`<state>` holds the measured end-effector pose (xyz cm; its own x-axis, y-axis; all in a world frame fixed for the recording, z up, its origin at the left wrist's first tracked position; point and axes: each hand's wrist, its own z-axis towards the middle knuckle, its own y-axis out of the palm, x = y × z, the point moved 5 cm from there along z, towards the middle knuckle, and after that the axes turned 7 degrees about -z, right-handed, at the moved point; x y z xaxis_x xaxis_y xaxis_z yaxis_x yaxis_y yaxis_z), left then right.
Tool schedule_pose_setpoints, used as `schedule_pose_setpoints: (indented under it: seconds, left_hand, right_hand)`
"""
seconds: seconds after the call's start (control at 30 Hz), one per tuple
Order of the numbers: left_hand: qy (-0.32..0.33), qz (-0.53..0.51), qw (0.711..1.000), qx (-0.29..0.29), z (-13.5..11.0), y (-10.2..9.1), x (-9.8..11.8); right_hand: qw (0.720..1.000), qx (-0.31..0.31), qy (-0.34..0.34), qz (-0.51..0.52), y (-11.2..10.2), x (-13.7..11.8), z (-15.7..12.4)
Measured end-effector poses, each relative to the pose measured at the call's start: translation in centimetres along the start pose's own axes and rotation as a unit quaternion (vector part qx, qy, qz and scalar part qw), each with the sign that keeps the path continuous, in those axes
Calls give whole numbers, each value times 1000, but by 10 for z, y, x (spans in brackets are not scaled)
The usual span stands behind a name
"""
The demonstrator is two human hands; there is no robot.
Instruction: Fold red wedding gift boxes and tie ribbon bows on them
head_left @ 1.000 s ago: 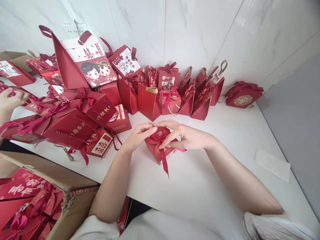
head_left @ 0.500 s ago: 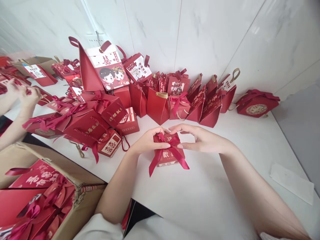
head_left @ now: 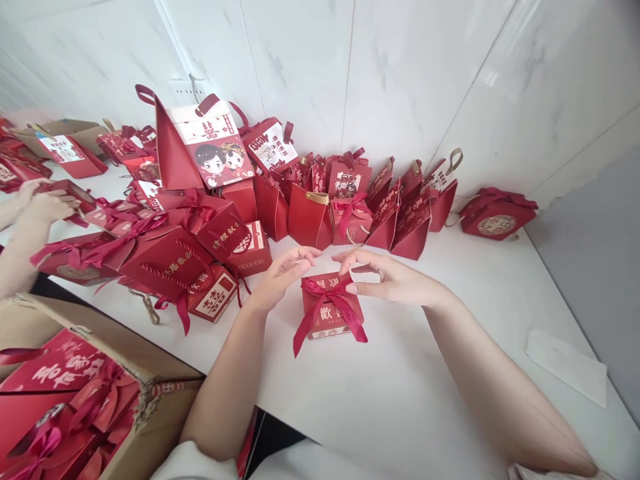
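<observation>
A small red gift box point(head_left: 327, 319) with gold characters stands upright on the white table point(head_left: 400, 393), a dark red ribbon bow tied at its top with tails hanging down both sides. My left hand point(head_left: 283, 277) hovers just left of the box top, fingers spread and open, apart from the bow. My right hand point(head_left: 387, 277) is at the box's upper right. Its fingers are stretched out, and a fingertip rests by the bow's right loop. Neither hand holds anything.
Several red gift boxes and bags point(head_left: 310, 200) crowd the back along the white marble wall point(head_left: 400, 80). A larger pile point(head_left: 165, 253) lies to the left. A cardboard carton point(head_left: 75, 393) of red boxes sits at bottom left. Another person's hands point(head_left: 40, 203) work at far left. A white paper point(head_left: 567, 367) lies right.
Both hands have let go of the bow and opened, drawing slightly away. The box now stands upright with its front facing me, the bow tied.
</observation>
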<state>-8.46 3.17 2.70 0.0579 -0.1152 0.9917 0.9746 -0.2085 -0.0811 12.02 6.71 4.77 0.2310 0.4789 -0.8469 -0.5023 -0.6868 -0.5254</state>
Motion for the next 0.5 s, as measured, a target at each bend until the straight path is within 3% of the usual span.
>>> schedule_pose_setpoints:
  seconds: [0.17, 0.3, 0.5]
  left_hand:
    - [-21, 99, 987, -122, -7, 11, 10]
    - [-18, 115, 980, -161, -10, 10, 12]
    - [-38, 65, 992, -103, -7, 6, 4]
  right_hand:
    - [999, -20, -24, 18, 7, 3, 5]
    - [1000, -20, -11, 15, 6, 4, 5]
    - [999, -35, 27, 20, 7, 5, 4]
